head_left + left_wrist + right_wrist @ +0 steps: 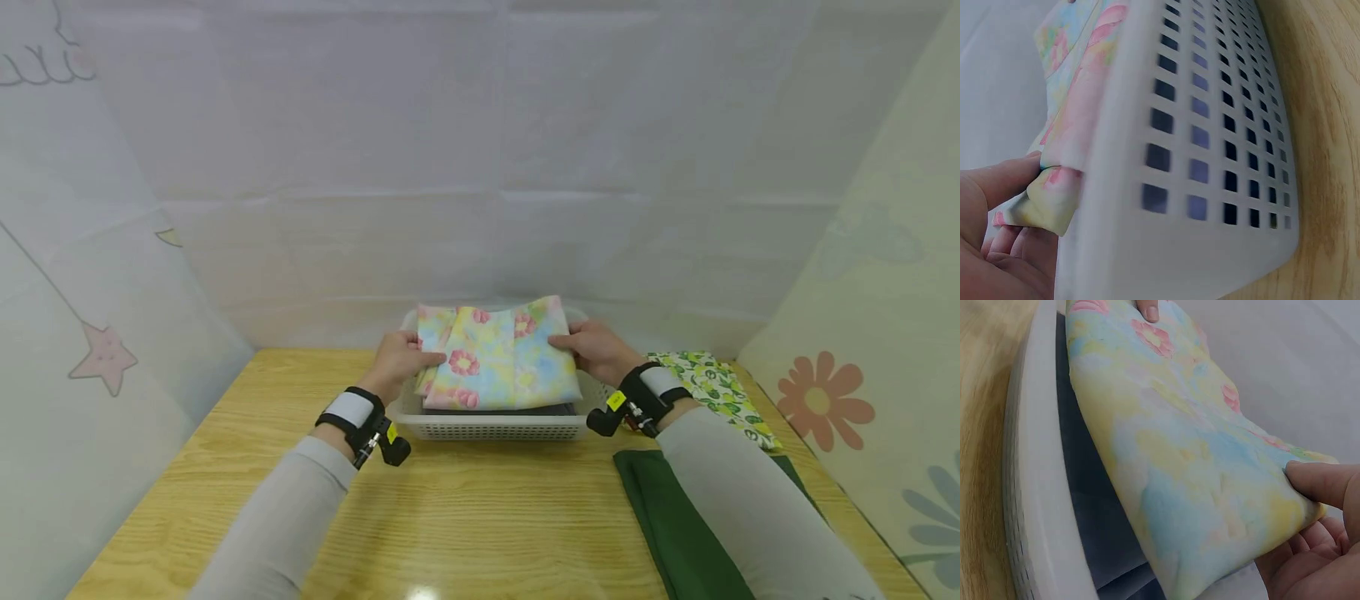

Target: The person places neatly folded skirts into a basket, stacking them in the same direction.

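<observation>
Both hands, left hand (400,360) and right hand (597,350), pinch my folded floral cloth (498,356) at its side edges above the white basket (495,427); I keep it level, lowering evenly onto the dark cloth (1088,506).

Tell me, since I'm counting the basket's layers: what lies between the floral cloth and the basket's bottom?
A dark folded cloth lies under the floral cloth inside the white basket, clearest in the right wrist view.

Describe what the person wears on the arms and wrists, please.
Both arms have light grey long sleeves. Each wrist carries a black strap with a white band and a small black camera unit with a yellow tag. The left hand and right hand are bare.
</observation>
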